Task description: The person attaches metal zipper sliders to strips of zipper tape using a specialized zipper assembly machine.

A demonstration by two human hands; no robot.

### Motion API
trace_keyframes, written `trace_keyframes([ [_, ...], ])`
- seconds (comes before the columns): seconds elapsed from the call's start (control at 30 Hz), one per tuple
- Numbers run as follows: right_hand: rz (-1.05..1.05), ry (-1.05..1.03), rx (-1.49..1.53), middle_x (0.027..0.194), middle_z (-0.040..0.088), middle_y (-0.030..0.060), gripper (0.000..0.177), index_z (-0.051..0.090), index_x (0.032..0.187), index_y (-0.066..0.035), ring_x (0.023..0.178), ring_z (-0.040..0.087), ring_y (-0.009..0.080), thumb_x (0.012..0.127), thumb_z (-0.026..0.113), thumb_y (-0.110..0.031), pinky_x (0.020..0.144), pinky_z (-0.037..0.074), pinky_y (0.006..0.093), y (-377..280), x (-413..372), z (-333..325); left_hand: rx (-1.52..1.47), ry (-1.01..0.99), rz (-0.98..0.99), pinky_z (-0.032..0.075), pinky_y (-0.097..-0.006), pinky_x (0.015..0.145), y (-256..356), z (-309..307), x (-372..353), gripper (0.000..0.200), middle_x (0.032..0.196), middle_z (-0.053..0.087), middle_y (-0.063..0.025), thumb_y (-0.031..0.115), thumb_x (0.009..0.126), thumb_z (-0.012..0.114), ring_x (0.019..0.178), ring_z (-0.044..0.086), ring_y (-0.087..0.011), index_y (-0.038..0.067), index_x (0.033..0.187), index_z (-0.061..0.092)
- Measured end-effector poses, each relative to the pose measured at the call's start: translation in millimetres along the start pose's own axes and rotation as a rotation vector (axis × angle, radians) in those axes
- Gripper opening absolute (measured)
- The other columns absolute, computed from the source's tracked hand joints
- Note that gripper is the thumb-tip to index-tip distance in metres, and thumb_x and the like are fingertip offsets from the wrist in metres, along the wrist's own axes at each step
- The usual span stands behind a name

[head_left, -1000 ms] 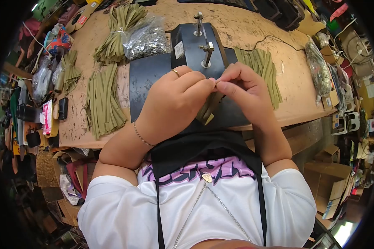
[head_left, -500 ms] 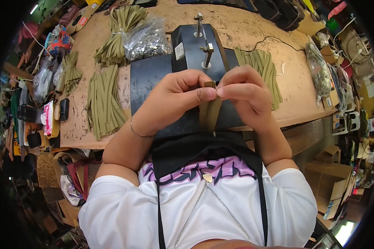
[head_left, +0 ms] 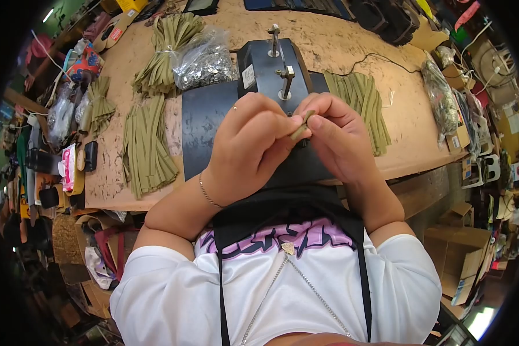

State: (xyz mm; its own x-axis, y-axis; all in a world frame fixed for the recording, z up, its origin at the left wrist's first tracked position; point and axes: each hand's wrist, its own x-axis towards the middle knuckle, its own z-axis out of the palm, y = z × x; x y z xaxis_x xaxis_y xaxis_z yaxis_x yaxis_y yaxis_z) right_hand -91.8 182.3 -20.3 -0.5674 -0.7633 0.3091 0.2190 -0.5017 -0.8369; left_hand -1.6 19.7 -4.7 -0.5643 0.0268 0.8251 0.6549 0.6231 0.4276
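Between my two hands is a short visible piece of olive fabric strap (head_left: 301,128), folded or bent at the fingertips. My left hand (head_left: 252,141) pinches it from the left, thumb and fingers closed. From the right, my right hand (head_left: 341,135) pinches the same strap between thumb and forefinger. Most of the strap is hidden by my fingers. Just beyond the hands stands a dark machine (head_left: 277,72) with two metal posts. Its dark base plate (head_left: 200,124) extends left under my left wrist.
Olive straps lie in bunches at left (head_left: 149,147) and right (head_left: 363,109), with a tied bundle (head_left: 170,49) farther back. Beside it is a clear bag of small metal pieces (head_left: 205,63). A dark cable (head_left: 378,56) crosses the table (head_left: 412,150). Cardboard boxes (head_left: 458,259) stand lower right.
The strap's long part, earlier hanging down toward the apron, no longer shows; a short bent piece is visible at the fingertips. My left hand has turned, its back now facing up.
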Motion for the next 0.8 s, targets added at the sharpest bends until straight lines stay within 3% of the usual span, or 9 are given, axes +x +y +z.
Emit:
trace_keyframes([
  [0.13,-0.069,0.099,-0.23,0.099,0.06,0.0028,0.008,0.061,0.101,-0.003,0.091,0.057,0.0104,0.094,0.064,-0.004,0.082,0.045,0.0238,0,-1,1,-0.087,-0.072,-0.282,0.041,-0.0251,0.062,-3,-1,-3,0.017,0.077,0.054,-0.0053,0.002,0.084,0.074,0.071,0.053,-0.0138,0.001,0.088,0.057],
  [0.17,-0.103,0.107,-0.343,0.098,0.06,0.0027,0.008,0.061,0.101,-0.002,0.09,0.057,0.0107,0.093,0.064,-0.004,0.082,0.045,0.0236,-2,0,2,-0.2,-0.113,-0.464,0.043,-0.0276,0.06,0,-4,-1,0.013,0.075,0.057,-0.0028,0.01,0.088,0.071,0.067,0.053,-0.013,0.002,0.089,0.061],
  [0.27,-0.163,0.079,-0.574,0.095,0.06,0.0027,0.009,0.062,0.101,-0.002,0.089,0.057,0.0104,0.093,0.065,-0.005,0.08,0.045,0.0233,-3,-1,-1,-0.665,-0.154,-0.795,0.04,-0.0214,0.067,-2,-8,-4,0.01,0.085,0.057,0.0021,0.008,0.093,0.066,0.076,0.05,-0.0052,0.002,0.092,0.058],
  [0.4,-0.211,0.094,-0.699,0.092,0.059,0.0051,0.012,0.064,0.098,-0.003,0.086,0.058,0.0151,0.087,0.069,-0.002,0.076,0.046,0.0257,-7,3,-2,-0.906,-0.074,-0.832,0.042,-0.0209,0.07,-7,-6,-5,0.009,0.087,0.059,0.002,0.01,0.095,0.064,0.078,0.051,-0.0043,0.002,0.094,0.059],
  [0.5,-0.667,0.13,-1.225,0.091,0.06,0.0068,0.021,0.066,0.098,-0.005,0.083,0.058,0.0217,0.079,0.073,0.002,0.072,0.048,0.0299,-6,10,0,-0.971,-0.015,-0.856,0.043,-0.0208,0.067,-9,-6,-5,0.012,0.084,0.061,0.0008,0.012,0.094,0.066,0.076,0.052,-0.0042,0.002,0.092,0.059],
  [0.6,-0.832,0.049,-1.385,0.091,0.061,0.0074,0.031,0.067,0.099,-0.006,0.082,0.058,0.0262,0.071,0.075,0.004,0.07,0.049,0.0331,-7,12,0,-0.992,-0.019,-0.882,0.044,-0.0209,0.068,-11,-4,-6,0.012,0.084,0.061,0.0005,0.012,0.094,0.066,0.076,0.053,-0.0045,0.002,0.091,0.059],
  [0.7,-0.892,-0.019,-1.479,0.09,0.062,0.006,0.029,0.069,0.096,-0.007,0.081,0.058,0.0245,0.07,0.075,0.004,0.068,0.049,0.0336,-11,15,-5,-0.983,-0.069,-0.89,0.044,-0.0214,0.071,-13,-4,-8,0.011,0.086,0.062,0.0001,0.011,0.095,0.065,0.078,0.054,-0.0051,0.002,0.092,0.06],
  [0.8,-0.746,0.023,-1.363,0.087,0.062,0.0064,0.022,0.069,0.089,-0.006,0.079,0.059,0.0239,0.07,0.074,0.004,0.068,0.049,0.0324,-11,12,-2,-0.992,-0.116,-0.915,0.044,-0.0214,0.075,-11,-8,-5,0.009,0.089,0.062,0.0003,0.01,0.094,0.066,0.082,0.054,-0.0054,0.003,0.096,0.06],
])
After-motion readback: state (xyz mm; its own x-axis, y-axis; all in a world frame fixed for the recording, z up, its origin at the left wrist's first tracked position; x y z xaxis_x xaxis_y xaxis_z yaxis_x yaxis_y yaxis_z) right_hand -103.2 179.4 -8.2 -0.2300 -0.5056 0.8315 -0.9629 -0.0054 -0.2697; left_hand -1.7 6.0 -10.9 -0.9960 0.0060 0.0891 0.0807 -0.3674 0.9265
